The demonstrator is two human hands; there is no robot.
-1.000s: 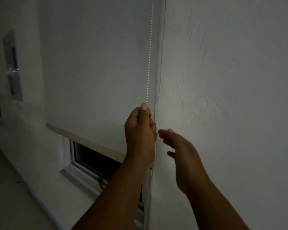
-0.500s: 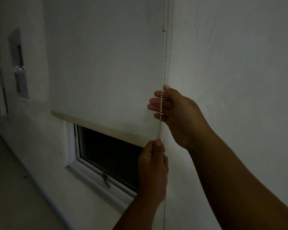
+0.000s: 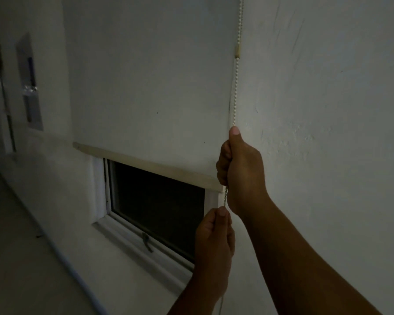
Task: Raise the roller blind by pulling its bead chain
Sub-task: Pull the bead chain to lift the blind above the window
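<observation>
Both fists are closed on the bead chain (image 3: 235,87): right hand (image 3: 241,171) above, left hand (image 3: 214,242) at its 7 o'clock. Best to pull straight down toward 6 o'clock, keeping the chain clear of the roller blind (image 3: 146,87).

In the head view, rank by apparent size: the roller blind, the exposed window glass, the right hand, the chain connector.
1. roller blind
2. window glass
3. right hand, though nearness to the camera enlarges it
4. chain connector
</observation>
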